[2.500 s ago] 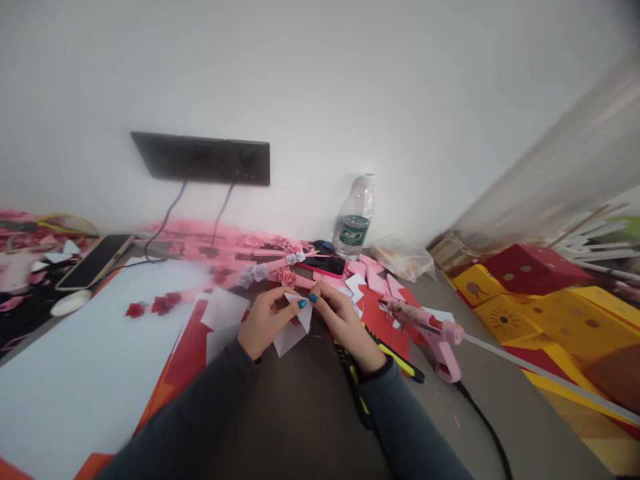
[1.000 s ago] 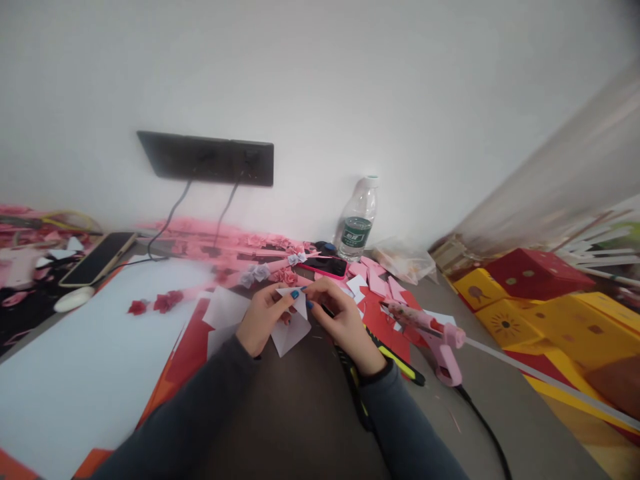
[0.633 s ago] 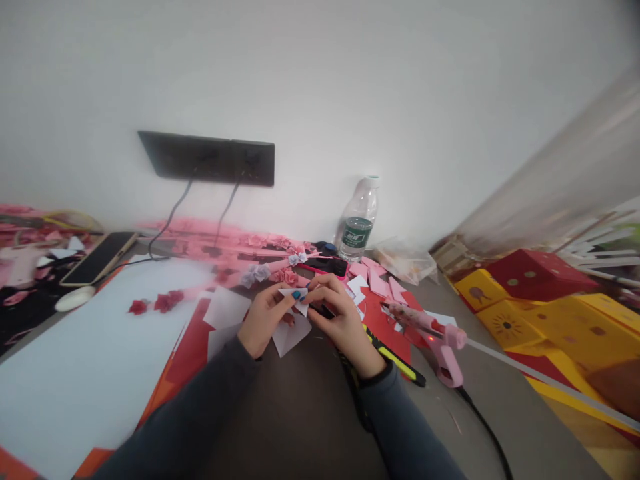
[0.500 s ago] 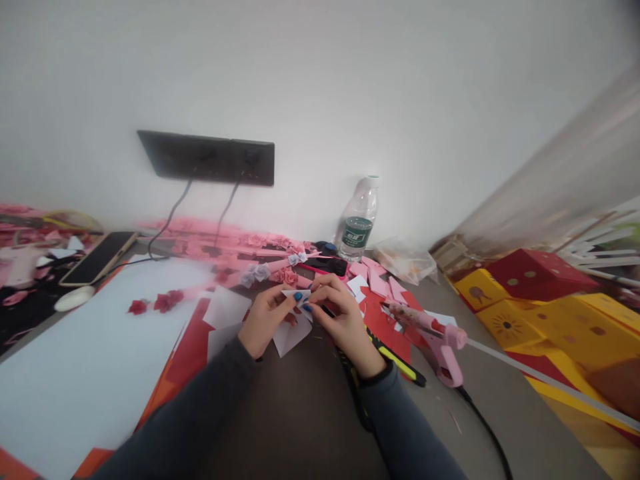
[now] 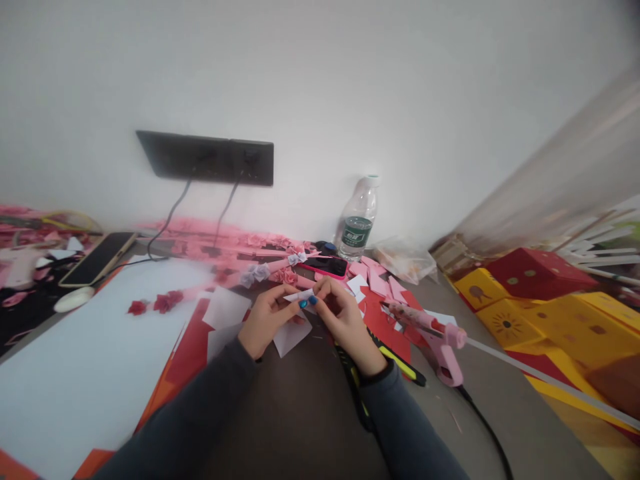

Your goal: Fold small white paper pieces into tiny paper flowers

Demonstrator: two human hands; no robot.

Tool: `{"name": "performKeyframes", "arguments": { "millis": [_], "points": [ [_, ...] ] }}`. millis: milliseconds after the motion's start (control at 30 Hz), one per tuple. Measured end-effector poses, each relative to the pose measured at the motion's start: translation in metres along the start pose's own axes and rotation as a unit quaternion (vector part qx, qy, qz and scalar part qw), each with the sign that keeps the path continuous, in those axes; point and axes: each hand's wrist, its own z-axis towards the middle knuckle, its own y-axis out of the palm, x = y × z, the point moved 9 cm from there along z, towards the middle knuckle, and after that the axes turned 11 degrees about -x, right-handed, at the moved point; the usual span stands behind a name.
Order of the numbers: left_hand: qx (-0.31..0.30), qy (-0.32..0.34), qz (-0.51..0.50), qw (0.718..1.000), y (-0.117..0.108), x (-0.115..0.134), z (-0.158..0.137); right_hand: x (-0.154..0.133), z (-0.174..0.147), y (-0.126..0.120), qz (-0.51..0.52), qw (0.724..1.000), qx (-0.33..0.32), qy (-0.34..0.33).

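Note:
A small folded piece of white paper (image 5: 301,295) is pinched between my two hands above the grey table. My left hand (image 5: 267,316) grips its left part, thumb on the near side. On its right end, the thumb and fingers of my right hand (image 5: 343,319) are closed, with both thumbs nearly touching. Beneath my hands lies a white paper square (image 5: 293,335). Just beyond them are pink stems with pink and white paper flowers (image 5: 256,272) and a phone in a pink case (image 5: 327,265). The fingers partly hide the folded paper.
A pink glue gun (image 5: 440,340) with a black cord lies to the right, beside red paper (image 5: 387,320) and a black-yellow cutter (image 5: 403,365). A water bottle (image 5: 357,223) stands by the wall. Large white sheets (image 5: 95,347) cover the left; yellow boxes (image 5: 565,327) stand far right.
My right fingers have curled in and my thumbs have come together. The paper, which was spread with a flap showing, now looks narrower and folded over.

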Motion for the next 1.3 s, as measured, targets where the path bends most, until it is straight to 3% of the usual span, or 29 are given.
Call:
{"name": "performKeyframes", "arguments": {
  "millis": [333, 667, 900, 1100, 1300],
  "points": [
    [0.025, -0.004, 0.068, 0.997, -0.006, 0.004, -0.001, 0.007, 0.000, 0.001, -0.005, 1.000, -0.011, 0.029],
    [0.001, -0.007, 0.102, 0.995, -0.002, 0.007, 0.000, 0.017, -0.002, -0.001, 0.022, 0.999, -0.003, 0.041],
    [-0.020, 0.006, 0.076, 0.997, 0.001, 0.006, 0.000, 0.019, -0.001, 0.000, 0.030, 0.998, -0.006, 0.059],
    [0.038, 0.006, -0.002, 0.999, -0.009, 0.001, 0.000, 0.019, 0.000, 0.009, 0.000, 0.994, -0.064, 0.088],
    [0.017, -0.010, -0.030, 0.999, -0.004, -0.005, 0.001, 0.014, -0.001, 0.005, 0.016, 0.997, -0.042, 0.067]
  ]
}}
